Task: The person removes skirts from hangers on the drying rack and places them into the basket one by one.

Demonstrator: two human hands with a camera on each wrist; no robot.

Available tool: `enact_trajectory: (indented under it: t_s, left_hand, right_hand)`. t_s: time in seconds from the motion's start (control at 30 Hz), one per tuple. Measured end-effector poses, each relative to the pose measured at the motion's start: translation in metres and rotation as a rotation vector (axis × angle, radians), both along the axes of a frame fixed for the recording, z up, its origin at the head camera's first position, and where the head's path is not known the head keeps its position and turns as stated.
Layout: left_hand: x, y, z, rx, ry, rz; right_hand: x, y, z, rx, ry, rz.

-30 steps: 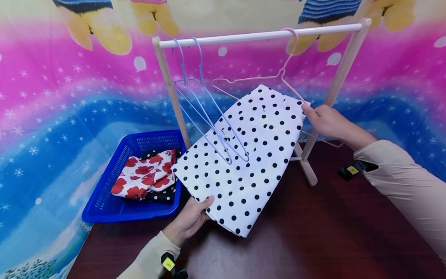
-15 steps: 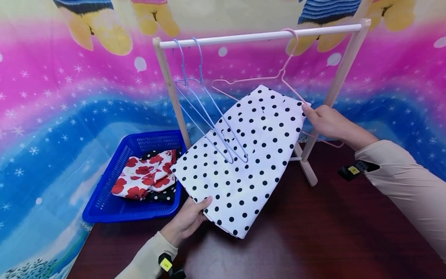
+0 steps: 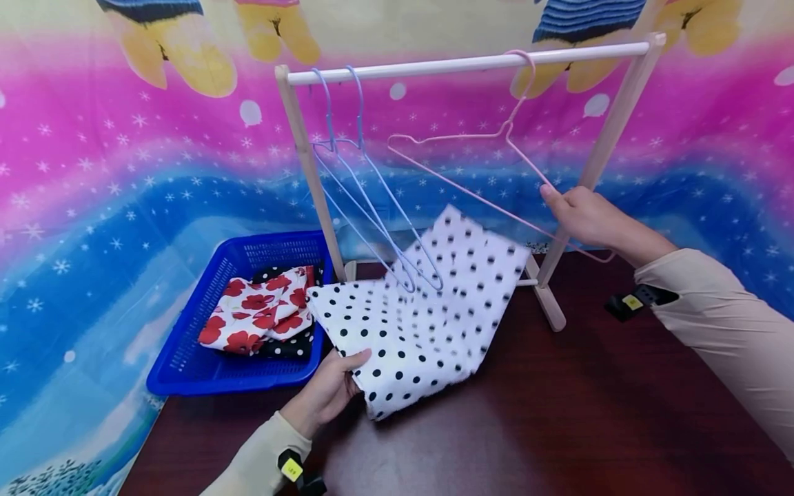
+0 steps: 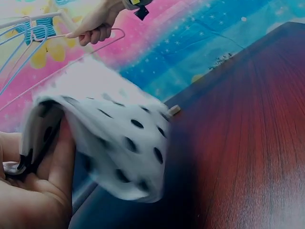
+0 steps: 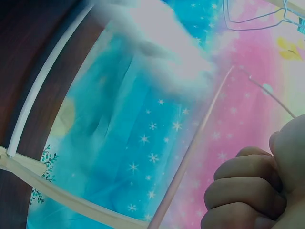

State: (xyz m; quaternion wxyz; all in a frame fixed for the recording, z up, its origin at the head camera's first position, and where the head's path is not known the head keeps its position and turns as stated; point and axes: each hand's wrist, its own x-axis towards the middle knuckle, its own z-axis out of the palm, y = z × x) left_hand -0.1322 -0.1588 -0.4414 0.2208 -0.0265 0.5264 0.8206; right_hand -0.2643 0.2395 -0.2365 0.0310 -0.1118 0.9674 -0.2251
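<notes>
A white cloth with black polka dots [image 3: 403,337] hangs from my left hand [image 3: 325,393], which pinches its near edge with the thumb on top. Its far part sags, blurred by motion. In the left wrist view the cloth [image 4: 128,138] folds over between thumb and fingers. On the rail, at the right, hangs a pink wire hanger [image 3: 477,196]. My right hand [image 3: 586,213] grips that hanger's right shoulder, fingers curled in the right wrist view. The cloth is apart from the right hand. Two blue hangers [image 3: 366,200] hang at the rail's left, in front of the cloth.
A small rack with a white rail [image 3: 434,67] and wooden posts stands at the back of the dark wooden table [image 3: 589,399]. Left of it, a blue plastic basket [image 3: 232,382] holds a red-flowered cloth [image 3: 254,310] and a black dotted cloth [image 3: 291,346]. A printed backdrop hangs behind.
The right hand has let go of the dotted cloth's upper right corner, and the cloth's far end has dropped, baring the pink hanger. The left hand has shifted slightly left, still holding the cloth.
</notes>
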Motion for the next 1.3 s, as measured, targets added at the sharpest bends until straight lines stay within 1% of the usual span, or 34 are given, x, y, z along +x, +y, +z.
enact_trajectory:
  t_s: [0.1,0.27,0.43,0.67,0.8,0.93,1.3]
  left_hand:
    - [0.000,-0.001,-0.002,-0.006,0.003,-0.012]
    - [0.000,-0.004,-0.004,-0.001,0.042,-0.049]
    - [-0.001,-0.005,-0.003,-0.016,0.043,-0.058]
    - [-0.002,-0.005,0.003,-0.016,0.044,-0.059]
    - [-0.002,-0.006,0.007,-0.008,0.051,-0.060]
    - [-0.002,-0.006,0.011,0.000,0.060,-0.057]
    - [-0.003,-0.009,0.019,-0.014,0.070,-0.039]
  right_hand:
    - [0.000,-0.002,0.000,-0.009,0.010,0.002]
    - [0.000,-0.003,-0.001,-0.001,0.015,-0.004]
    - [0.000,-0.004,-0.003,0.012,0.023,-0.009]
    - [0.002,-0.007,-0.005,0.045,0.069,-0.020]
    - [0.003,-0.010,-0.006,0.044,0.054,-0.040]
    - [0.004,-0.013,-0.008,0.040,0.050,-0.042]
    - [0.003,-0.017,-0.012,0.041,0.040,-0.062]
